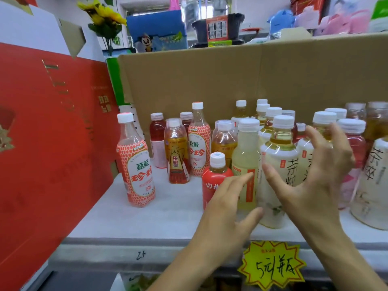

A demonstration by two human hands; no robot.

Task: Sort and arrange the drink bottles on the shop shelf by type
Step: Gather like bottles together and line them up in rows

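Though mixed by type, drink bottles (245, 156): crowded on shelf (159, 217) above yellow price tag (270, 267).
Left hand (226, 198): above tag, fingers (241, 181) straight, holding nothing, beside red bottle (212, 181); probably to part neighbours.
Right hand (315, 177): above tag, fingers spread round white tea bottle (277, 164), not closed; likely about to grasp.

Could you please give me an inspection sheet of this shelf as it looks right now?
Surface: white shelf, bottles standing on it.
Job's things: front lychee bottle and rear lychee bottle upright at left, amber bottle between them; red-labelled bottle, pale yellow bottle and white-labelled tea bottle at front; types mixed behind.
Clutter: yellow price tag on shelf edge.
Hands: left hand and right hand open, fingers spread before the front bottles, holding nothing.
Cables: nothing seen.
Surroundings: red box left, cardboard wall behind, sunflowers above.
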